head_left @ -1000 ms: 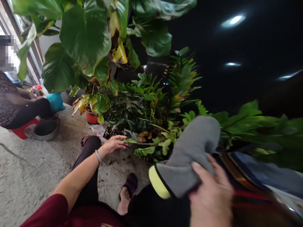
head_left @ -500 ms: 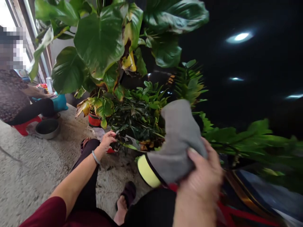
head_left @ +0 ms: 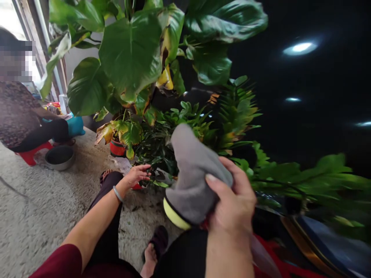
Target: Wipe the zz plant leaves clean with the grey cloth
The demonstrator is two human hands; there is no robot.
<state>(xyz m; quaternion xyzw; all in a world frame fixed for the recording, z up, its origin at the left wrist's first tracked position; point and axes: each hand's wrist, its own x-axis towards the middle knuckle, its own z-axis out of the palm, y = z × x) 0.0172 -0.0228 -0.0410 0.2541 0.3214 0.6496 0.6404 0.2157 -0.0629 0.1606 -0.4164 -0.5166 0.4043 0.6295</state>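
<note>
A grey cloth [head_left: 194, 173] with a black-edged yellow-green underside is gripped in my right hand [head_left: 232, 197], thumb on top and fingers behind. It is folded and sticks up in front of the dark leafy plants [head_left: 158, 143]. My left hand [head_left: 137, 175], with a pale bangle at the wrist, is stretched out with its fingers apart and nothing in it. It hovers beside the low plants, near a printed paper or plastic sheet [head_left: 123, 164]. Above both hands hang the broad green leaves [head_left: 130, 54] of a large plant, some with yellow and brown edges.
A red pot [head_left: 117, 148] stands beneath the yellowing leaves. At the left a person [head_left: 17, 112] sits on a red stool [head_left: 36, 152], with a grey basin [head_left: 60, 157] and a teal object [head_left: 75, 125] close by. A dark glossy surface [head_left: 319, 85] rises at the right.
My right hand has brought the cloth to the left, and its top now leans further left. The fingers of my left hand have straightened and spread, reaching slightly to the right.
</note>
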